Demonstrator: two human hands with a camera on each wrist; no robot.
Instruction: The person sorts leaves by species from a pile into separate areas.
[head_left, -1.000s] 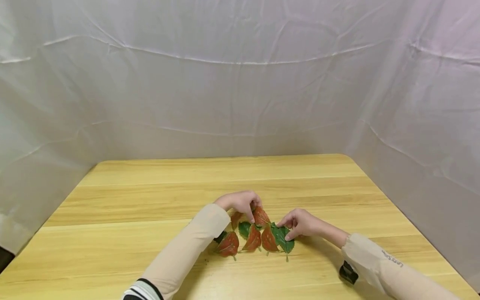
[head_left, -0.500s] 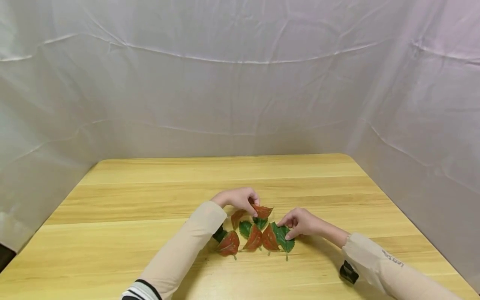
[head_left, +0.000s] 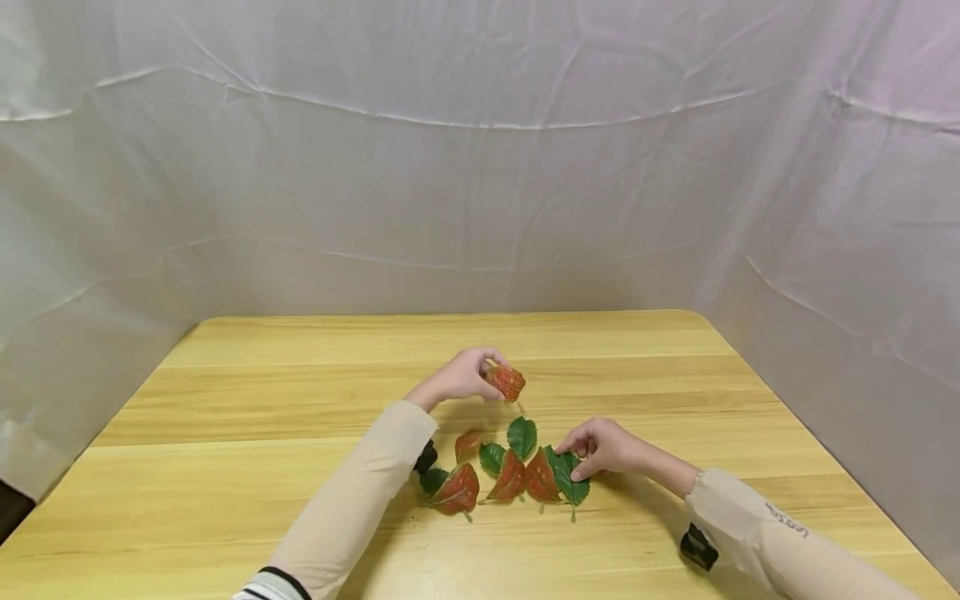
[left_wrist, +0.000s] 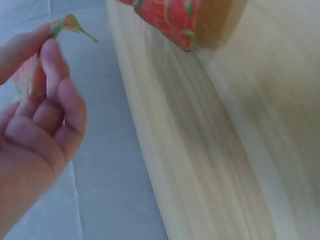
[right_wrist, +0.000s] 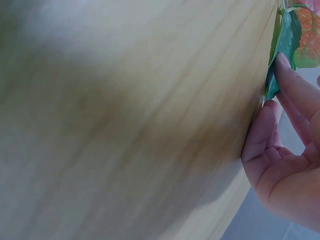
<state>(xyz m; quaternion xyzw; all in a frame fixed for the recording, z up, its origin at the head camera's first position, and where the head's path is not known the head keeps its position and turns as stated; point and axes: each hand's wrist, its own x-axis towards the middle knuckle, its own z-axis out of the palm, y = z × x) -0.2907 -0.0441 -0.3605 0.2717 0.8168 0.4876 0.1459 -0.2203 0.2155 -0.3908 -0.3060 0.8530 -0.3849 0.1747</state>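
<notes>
My left hand (head_left: pixel 465 377) pinches a red leaf (head_left: pixel 507 382) above the table, behind the other leaves; the left wrist view shows thumb and finger of the hand (left_wrist: pixel 42 110) closed on a leaf (left_wrist: pixel 71 24). My right hand (head_left: pixel 609 448) holds a green leaf (head_left: pixel 572 479) at the right end of the group, and in the right wrist view thumb and fingers lie at the edge of that leaf (right_wrist: pixel 286 40). Between the hands lie red leaves (head_left: pixel 510 477) and green leaves (head_left: pixel 522 437) on the wood.
The wooden table (head_left: pixel 300 400) has a pale sheet (head_left: pixel 465 192) hanging behind it and at both sides. Each forearm is in a beige sleeve, with a black object at each wrist (head_left: pixel 697 547).
My left hand has lifted the red leaf and moved it back, away from the others, uncovering a green leaf. The right hand has stayed in place.
</notes>
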